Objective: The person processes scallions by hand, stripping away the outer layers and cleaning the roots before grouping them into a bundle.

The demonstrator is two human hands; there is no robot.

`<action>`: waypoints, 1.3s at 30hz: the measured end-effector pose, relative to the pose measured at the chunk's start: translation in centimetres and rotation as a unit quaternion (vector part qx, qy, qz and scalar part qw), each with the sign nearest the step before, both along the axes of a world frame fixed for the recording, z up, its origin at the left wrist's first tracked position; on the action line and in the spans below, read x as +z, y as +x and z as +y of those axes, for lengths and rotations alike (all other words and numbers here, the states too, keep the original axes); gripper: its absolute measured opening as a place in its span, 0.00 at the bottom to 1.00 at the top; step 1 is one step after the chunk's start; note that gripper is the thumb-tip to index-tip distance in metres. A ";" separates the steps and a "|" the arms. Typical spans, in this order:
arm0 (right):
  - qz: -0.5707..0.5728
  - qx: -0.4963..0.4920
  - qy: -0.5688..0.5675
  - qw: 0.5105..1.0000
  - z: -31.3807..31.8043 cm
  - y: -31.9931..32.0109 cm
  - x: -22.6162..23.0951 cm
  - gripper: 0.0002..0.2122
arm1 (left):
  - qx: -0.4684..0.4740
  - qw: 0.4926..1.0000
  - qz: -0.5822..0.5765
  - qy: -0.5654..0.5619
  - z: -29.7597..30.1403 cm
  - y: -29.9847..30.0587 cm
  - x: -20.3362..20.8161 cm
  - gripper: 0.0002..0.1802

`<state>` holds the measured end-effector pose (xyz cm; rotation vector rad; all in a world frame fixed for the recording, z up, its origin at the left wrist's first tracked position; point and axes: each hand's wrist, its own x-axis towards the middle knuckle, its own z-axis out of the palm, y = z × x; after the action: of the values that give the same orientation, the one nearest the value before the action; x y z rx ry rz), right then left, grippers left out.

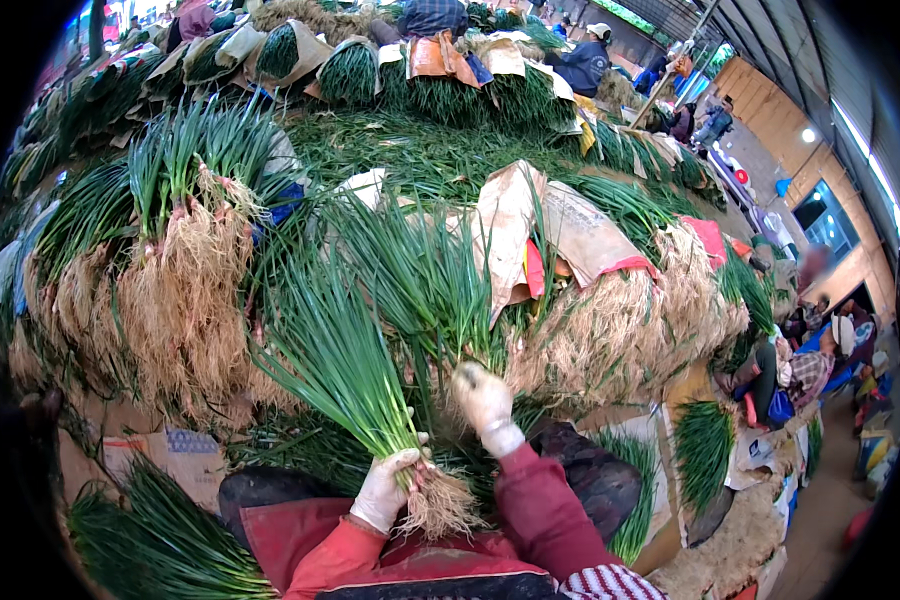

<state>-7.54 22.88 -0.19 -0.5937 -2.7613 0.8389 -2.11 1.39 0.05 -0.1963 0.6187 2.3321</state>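
Observation:
My left hand [385, 490], in a white glove, is wrapped round the lower stems of a bunch of green onions [345, 370]. Long green leaves fan up and to the left from it, and pale roots [440, 505] hang out below the fist. The right hand [482, 400], gloved too, is closed at the base of a second clump of green onions [425, 270] standing in front of me. Leaves converge right at its curled fingers, though the fingertips are partly hidden.
Rooted green onions [185, 290] are heaped at the left, with more roots [610, 330] under paper sacking [590, 230] at the right. Loose bunches lie by my left knee [160, 530] and at the right [703, 450]. Several people sit farther off along the rows.

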 end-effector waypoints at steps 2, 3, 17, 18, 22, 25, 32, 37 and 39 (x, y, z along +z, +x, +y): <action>-0.035 -0.059 0.094 0.993 2.4 -3.2 -0.4 0.15 | -0.003 0.999 -0.006 0.047 1.1 -0.4 0.8 0.39; -0.057 -0.039 0.098 0.993 3.1 -4.3 -1.0 0.14 | -0.007 0.999 -0.016 0.050 1.1 -0.3 0.7 0.37; 0.053 -0.007 0.031 0.998 0.4 -0.9 -0.8 0.17 | 0.011 0.995 -0.043 0.089 0.1 -0.1 1.0 0.26; 0.096 -0.048 0.077 0.991 2.0 -2.3 -1.7 0.18 | 0.006 0.995 -0.038 0.093 0.4 -0.1 1.1 0.26; -0.180 -0.037 0.118 0.976 2.8 -5.4 -2.0 0.18 | 0.011 0.995 -0.022 0.092 0.2 -0.4 1.4 0.26; -0.051 -0.011 0.041 0.998 4.2 -3.4 -2.1 0.15 | 0.016 0.995 -0.019 0.093 0.0 -0.5 1.4 0.26; -0.170 0.273 0.052 0.946 -1.9 5.7 -0.5 0.10 | 0.044 0.990 -0.036 0.126 -0.2 -0.3 1.4 0.26; -0.162 0.334 0.009 0.928 -0.5 6.6 -1.7 0.14 | 0.045 0.993 -0.034 0.100 -0.3 -0.4 1.2 0.26; -0.106 0.176 -0.009 0.979 0.9 3.1 0.4 0.13 | 0.045 0.995 -0.037 0.078 -0.7 -0.2 0.7 0.26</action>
<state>-4.43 23.75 0.21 -0.2042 -3.1138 0.9180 -2.28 0.66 0.78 -0.2415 0.3954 2.4361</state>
